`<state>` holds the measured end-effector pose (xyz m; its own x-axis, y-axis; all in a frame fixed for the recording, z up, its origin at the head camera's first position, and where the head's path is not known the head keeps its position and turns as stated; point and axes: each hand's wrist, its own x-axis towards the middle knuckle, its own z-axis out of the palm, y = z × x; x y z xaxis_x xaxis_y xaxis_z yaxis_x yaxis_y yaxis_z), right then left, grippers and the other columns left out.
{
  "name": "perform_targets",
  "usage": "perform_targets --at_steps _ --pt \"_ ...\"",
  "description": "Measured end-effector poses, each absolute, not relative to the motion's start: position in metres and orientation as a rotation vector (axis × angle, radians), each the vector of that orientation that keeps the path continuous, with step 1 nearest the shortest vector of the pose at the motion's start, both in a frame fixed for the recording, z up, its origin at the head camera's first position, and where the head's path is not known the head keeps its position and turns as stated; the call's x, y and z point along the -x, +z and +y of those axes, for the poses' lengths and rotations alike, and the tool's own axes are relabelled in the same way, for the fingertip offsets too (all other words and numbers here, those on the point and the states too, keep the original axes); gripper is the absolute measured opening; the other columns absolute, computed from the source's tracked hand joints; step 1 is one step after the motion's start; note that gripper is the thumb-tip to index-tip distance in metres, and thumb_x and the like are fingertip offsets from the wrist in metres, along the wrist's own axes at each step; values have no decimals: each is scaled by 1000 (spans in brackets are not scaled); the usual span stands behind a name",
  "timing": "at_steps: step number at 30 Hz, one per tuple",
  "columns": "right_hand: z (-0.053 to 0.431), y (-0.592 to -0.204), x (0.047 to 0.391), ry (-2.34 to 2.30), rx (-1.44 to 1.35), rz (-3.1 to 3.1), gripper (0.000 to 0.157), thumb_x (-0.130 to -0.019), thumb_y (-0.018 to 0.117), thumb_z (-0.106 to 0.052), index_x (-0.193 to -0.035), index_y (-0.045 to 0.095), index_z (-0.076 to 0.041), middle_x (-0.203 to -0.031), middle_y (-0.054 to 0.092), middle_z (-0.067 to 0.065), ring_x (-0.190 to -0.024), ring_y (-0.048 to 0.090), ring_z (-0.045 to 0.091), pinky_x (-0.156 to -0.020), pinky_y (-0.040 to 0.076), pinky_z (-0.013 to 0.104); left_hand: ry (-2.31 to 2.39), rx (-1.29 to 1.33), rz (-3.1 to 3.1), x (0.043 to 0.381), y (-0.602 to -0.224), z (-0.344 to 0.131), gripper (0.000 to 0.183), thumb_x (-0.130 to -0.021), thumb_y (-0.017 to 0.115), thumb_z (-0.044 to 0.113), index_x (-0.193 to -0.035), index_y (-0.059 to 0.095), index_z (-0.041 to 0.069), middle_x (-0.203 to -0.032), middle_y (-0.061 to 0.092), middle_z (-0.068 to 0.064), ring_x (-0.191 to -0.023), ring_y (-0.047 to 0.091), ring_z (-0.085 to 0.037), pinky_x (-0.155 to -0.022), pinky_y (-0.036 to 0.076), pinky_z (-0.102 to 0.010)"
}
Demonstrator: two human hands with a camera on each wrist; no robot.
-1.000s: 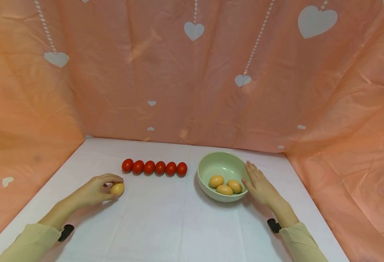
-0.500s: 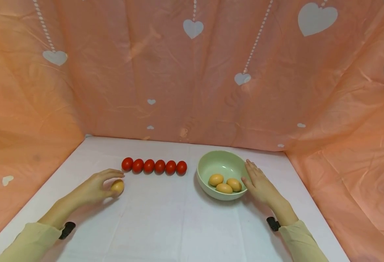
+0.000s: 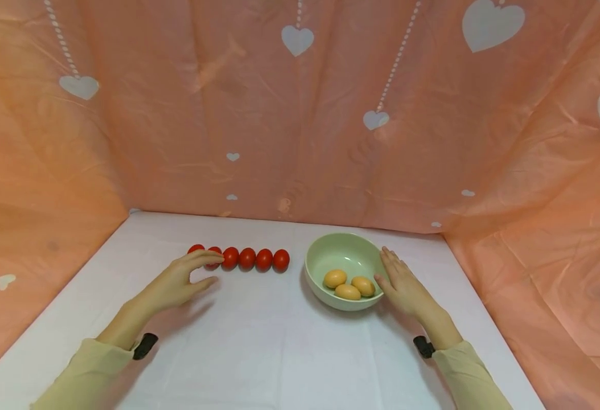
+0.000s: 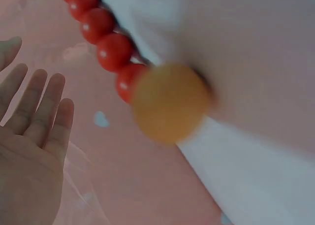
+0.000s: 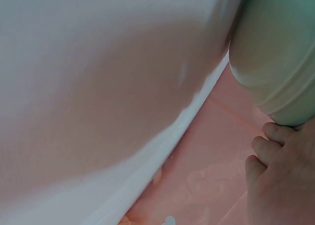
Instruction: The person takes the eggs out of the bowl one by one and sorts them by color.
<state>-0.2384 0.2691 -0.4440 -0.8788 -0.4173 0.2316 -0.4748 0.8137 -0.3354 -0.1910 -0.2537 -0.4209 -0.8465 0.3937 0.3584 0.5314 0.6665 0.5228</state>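
We see the left hand (image 3: 179, 279) stretched over the white table (image 3: 228, 356), its four fingers loosely parted, the thumb set apart, pinching nothing; in the head view they cross the left end of a row of six red egg-shaped pieces (image 3: 247, 259). The left wrist view shows us the lone yellow egg (image 4: 170, 104), blurred and near the camera, on the table and overlapping one end of that row, well apart from the fingertips; in the head view we cannot make it out. To the right we find the right hand (image 3: 407, 290), fingers straight and close together against the side of the green bowl (image 3: 331, 253), which holds three yellow eggs (image 3: 348, 292)
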Motion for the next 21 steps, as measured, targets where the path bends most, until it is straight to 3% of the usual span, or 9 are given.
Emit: perform_targets --at_steps 4,21 --pt "268 -445 238 598 -695 -2857 66 -111 45 -29 -158 25 13 -167 22 28 -155 18 48 -124 17 62 -998 780 -2653 199 -417 -233 43 -93 77 8 -135 68 11 -140 62 -7 -125 60 -30 -102 52 -55" --pt "270 -445 240 582 -687 -2858 67 -111 44 -32 -159 24 12 -168 21 27 -154 20 48 -124 18 61 -1166 965 -2541 234 -403 -147 44 -93 79 10 -136 68 11 -142 62 -9 -123 62 -31 -103 53 -53"
